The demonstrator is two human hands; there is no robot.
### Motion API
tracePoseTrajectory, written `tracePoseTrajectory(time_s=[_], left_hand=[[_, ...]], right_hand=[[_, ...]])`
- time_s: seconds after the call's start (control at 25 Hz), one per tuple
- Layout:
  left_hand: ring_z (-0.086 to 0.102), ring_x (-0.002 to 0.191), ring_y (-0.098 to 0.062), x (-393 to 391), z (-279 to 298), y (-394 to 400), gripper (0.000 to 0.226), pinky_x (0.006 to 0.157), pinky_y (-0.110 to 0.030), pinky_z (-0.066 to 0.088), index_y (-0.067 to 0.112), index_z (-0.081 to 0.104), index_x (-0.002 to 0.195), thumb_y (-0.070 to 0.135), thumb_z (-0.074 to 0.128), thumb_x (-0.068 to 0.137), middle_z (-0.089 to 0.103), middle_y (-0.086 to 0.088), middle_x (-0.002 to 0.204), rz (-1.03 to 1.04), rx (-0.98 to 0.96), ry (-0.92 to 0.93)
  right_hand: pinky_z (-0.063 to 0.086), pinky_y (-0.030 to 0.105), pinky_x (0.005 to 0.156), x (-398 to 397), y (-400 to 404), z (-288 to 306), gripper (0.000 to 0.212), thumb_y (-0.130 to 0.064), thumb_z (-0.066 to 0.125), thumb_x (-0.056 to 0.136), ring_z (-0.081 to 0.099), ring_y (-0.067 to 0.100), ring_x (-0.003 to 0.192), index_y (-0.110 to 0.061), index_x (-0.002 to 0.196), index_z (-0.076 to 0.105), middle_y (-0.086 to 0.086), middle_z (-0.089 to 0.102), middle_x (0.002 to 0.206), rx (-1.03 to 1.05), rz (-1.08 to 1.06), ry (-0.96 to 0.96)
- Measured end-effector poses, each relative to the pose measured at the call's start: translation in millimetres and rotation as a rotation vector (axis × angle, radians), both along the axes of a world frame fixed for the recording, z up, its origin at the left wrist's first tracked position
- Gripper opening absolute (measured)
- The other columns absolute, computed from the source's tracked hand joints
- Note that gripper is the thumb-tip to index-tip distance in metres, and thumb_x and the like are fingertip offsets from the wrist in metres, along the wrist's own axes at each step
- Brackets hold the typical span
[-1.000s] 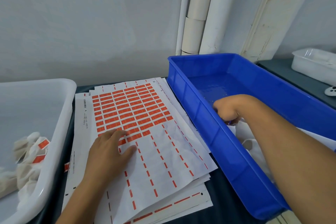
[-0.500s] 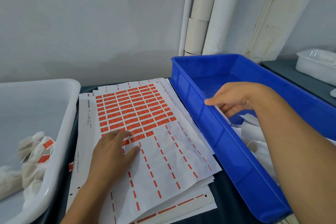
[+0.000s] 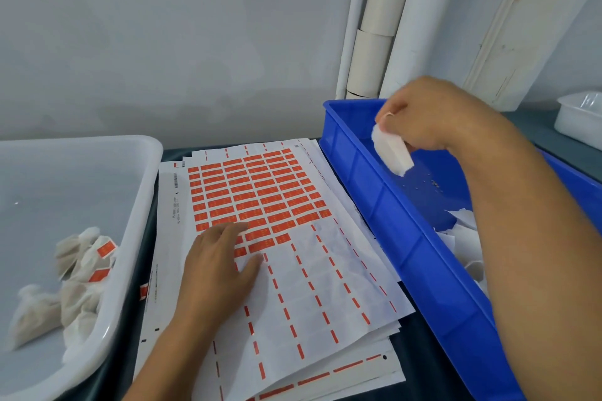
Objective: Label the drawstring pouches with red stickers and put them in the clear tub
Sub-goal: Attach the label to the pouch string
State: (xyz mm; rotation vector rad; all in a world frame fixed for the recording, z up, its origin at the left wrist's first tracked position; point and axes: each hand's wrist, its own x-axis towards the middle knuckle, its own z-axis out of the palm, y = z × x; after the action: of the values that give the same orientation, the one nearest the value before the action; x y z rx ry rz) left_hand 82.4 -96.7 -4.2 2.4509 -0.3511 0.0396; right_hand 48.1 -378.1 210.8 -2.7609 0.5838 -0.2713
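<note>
Above the blue tray (image 3: 384, 205), the right hand (image 3: 433, 117) pinches 1 white pouch (image 3: 392, 153) hanging below it.

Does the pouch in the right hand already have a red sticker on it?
No: the pouch that the right hand holds above the blue crate shows only plain white cloth, with no red sticker on the visible side.

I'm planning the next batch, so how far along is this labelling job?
Done: a few stickered pouches lie in the clear tub, and the lower rows of the sticker sheet are peeled bare. In hand: the right hand lifts an unlabelled pouch from the blue bin; the left hand rests on the sheet. Left: more pouches in the bin.
</note>
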Motion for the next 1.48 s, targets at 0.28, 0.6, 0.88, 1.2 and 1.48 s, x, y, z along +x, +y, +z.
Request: tracePoseTrajectory(time_s=[0.28, 0.6, 0.88, 1.2, 1.48], left_hand=[[0.04, 0.132, 0.005, -14.2, 20.3, -5.6, 0.085, 0.105, -0.025, 0.038, 0.063, 0.022, 0.14, 0.069, 0.072, 0.072, 0.032, 0.032, 0.152, -0.21, -0.388, -0.073], [0.063, 0.109, -0.007, -1.8, 3.2, -6.7, 0.042, 0.098, -0.027, 0.053, 0.045, 0.052, 0.126, 0.032, 0.072, 0.091, 0.062, 0.026, 0.12, 0.028, -0.44, 0.017], [0.066, 0.088, -0.001, 1.4, 11.5, -6.7, 0.015, 0.057, -0.004, 0.047, 0.042, 0.064, 0.095, 0.048, 0.052, 0.098, 0.066, 0.028, 0.088, 0.027, -0.521, 0.216], [0.063, 0.083, 0.002, -7.4, 18.6, -6.4, 0.032, 0.057, -0.004, 0.043, 0.065, 0.045, 0.098, 0.079, 0.06, 0.074, 0.051, 0.043, 0.096, -0.03, -0.309, 0.197], [0.062, 0.072, 0.001, -1.4, 7.1, -2.3, 0.029, 0.064, -0.01, 0.049, 0.055, 0.044, 0.093, 0.054, 0.072, 0.084, 0.048, 0.04, 0.087, -0.064, -0.063, 0.032]], right_hand=[[0.061, 0.024, 0.055, 33.6, 81.3, -53.5, 0.015, -0.026, 0.058, 0.1, 0.075, 0.008, 0.063, -0.028, 0.093, 0.071, -0.008, 0.076, 0.075, 0.488, 0.274, -0.07], [0.064, 0.029, 0.066, 44.4, 128.7, -145.7, 0.019, -0.028, 0.054, 0.104, 0.076, 0.01, 0.079, -0.038, 0.096, 0.069, -0.014, 0.071, 0.102, 0.769, 0.301, -0.091], [0.059, 0.014, 0.07, 30.2, 120.2, -179.7, 0.02, -0.041, 0.057, 0.1, 0.073, 0.002, 0.086, -0.04, 0.119, 0.063, -0.023, 0.07, 0.108, 0.59, 0.311, -0.405], [0.061, 0.02, 0.073, 19.3, 121.2, -193.1, 0.03, -0.039, 0.056, 0.098, 0.073, 0.005, 0.093, -0.039, 0.127, 0.063, -0.019, 0.075, 0.099, 0.772, 0.324, -0.628], [0.058, 0.017, 0.067, 19.5, 107.8, -188.9, 0.029, -0.029, 0.052, 0.106, 0.072, 0.014, 0.076, -0.042, 0.13, 0.061, -0.01, 0.073, 0.084, 0.899, 0.218, -0.798]])
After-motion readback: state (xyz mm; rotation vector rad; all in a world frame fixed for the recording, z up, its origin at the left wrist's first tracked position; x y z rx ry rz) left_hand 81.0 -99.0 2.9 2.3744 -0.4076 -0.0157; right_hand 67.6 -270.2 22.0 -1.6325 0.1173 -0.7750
